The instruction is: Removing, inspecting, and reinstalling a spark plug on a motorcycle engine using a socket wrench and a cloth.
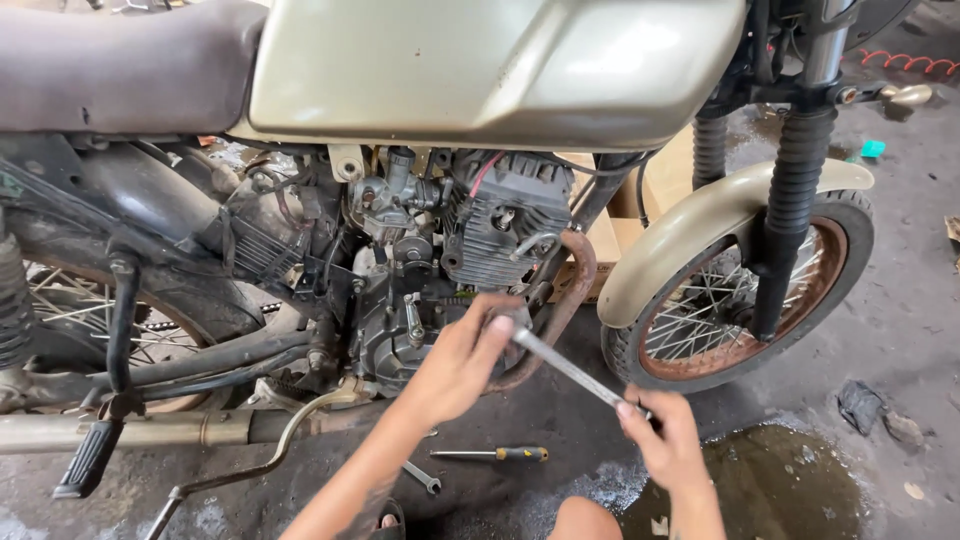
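Steel wrench handle [570,370], long and flat, gripped by right hand [665,440] and steadied by closed left hand [462,362] at the grimy motorcycle engine [420,300], apparently mid-turn, fastener hidden.

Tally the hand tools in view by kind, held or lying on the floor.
Long silver metal wrench held in both hands: 1
Yellow-and-black-handled screwdriver on the floor: 1
Small silver spanner on the floor: 1
Total: 3
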